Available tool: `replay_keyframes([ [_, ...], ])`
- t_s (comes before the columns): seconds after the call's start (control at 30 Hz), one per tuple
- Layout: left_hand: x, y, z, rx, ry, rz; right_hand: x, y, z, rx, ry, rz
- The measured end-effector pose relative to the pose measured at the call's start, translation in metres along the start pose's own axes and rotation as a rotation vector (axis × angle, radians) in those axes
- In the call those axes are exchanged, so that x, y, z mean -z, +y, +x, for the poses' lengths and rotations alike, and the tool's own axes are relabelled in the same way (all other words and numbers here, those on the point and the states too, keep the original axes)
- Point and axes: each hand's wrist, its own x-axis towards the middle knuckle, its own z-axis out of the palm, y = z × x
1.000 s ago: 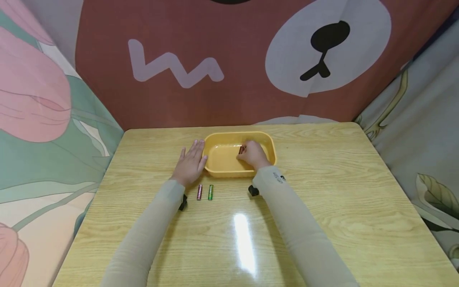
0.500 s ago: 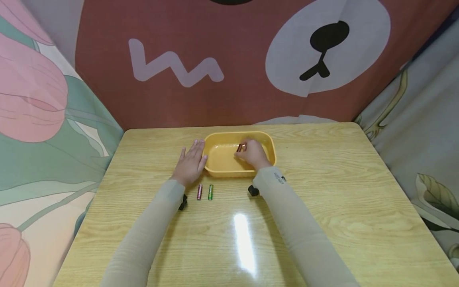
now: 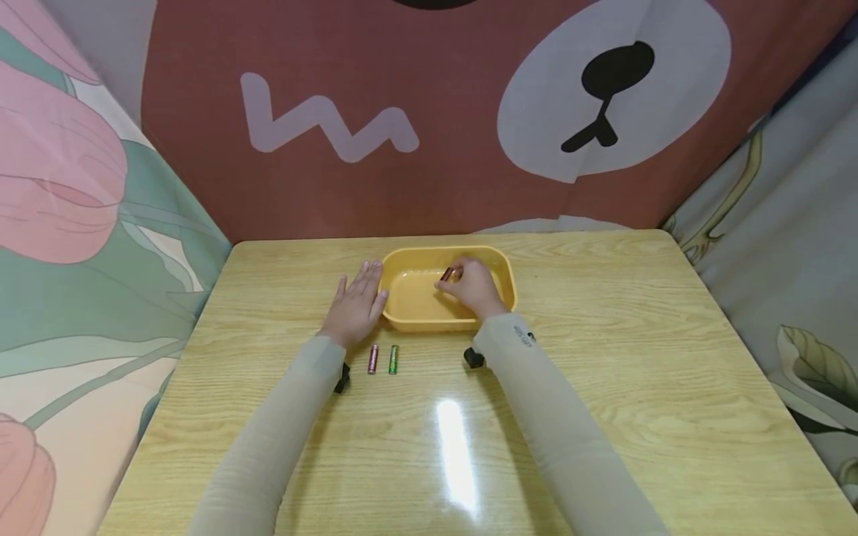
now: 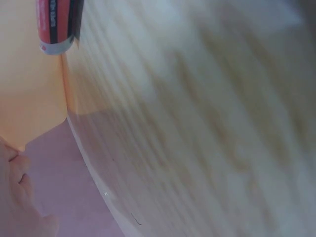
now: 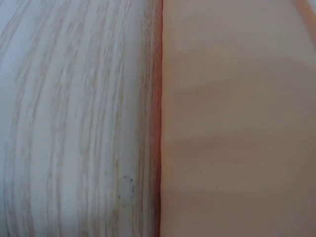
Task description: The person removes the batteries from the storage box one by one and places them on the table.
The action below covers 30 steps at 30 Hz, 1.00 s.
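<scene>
step: red battery (image 3: 446, 275) apparently being positioned mid yellow tray (image 3: 429, 325) | right hand (image 3: 474, 289): fingers pinching it | left hand (image 3: 355, 307): fingers outstretched at tray's left wall | next: likely calls for gentle, aligned release

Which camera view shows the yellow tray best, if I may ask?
The head view, because the yellow tray appears there with rim and inside, partly covered by the right hand. The left wrist view shows a piece of its side at the left edge; the right wrist view, a close stretch of side.
</scene>
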Motion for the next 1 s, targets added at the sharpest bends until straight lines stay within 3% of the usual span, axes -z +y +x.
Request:
replay_keyframes([
  [0.67, 0.001, -0.001, 0.0, 0.0, -0.002, -0.015, 0.005, -0.005, -0.005, 0.112, 0.172, 0.132],
  [1.0, 0.0, -0.002, 0.0, -0.003, -0.002, -0.004, 0.012, -0.012, -0.014, 0.169, 0.19, 0.134],
])
